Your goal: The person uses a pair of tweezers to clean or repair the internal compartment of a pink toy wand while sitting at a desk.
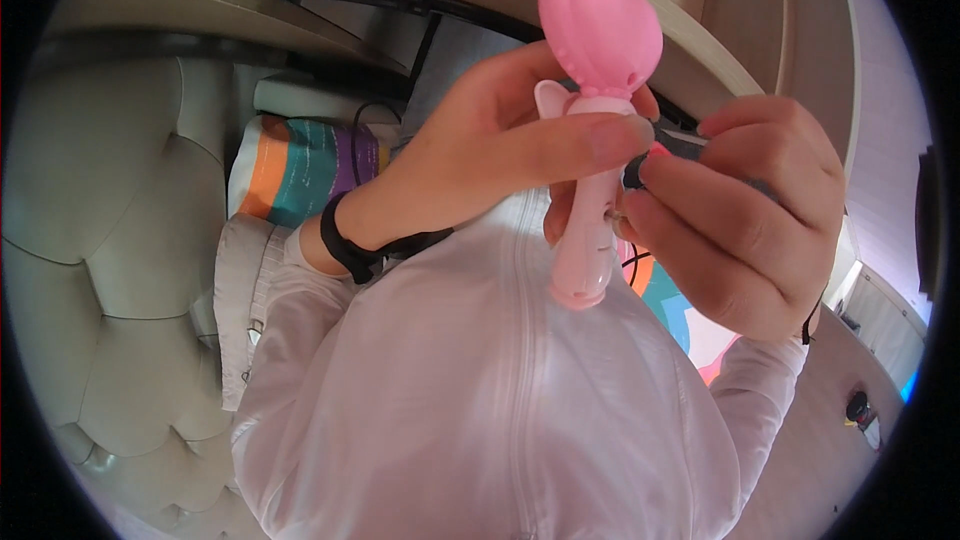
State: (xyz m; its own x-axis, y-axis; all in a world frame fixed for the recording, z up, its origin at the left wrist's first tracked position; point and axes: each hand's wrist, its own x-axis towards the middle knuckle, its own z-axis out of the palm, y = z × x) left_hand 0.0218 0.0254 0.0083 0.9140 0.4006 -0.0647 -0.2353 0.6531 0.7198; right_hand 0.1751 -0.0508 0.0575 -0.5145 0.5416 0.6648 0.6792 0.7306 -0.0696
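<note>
2 hands: both raised close to the camera, in front of a white zipped jacket (480,400).
Sofa: pale tufted sofa (110,240) at the left, with a striped cushion (300,168) near it.
Left hand (480,150): fingers clenched around the wand's neck, thumb across the front.
Right hand (740,220): closed on a dark slim tool (690,145), its tip touching the handle.
Wand: pink toy wand (598,90), upright between both hands; likely light, stiff, smooth plastic, best held at the handle, not the crown.
</note>
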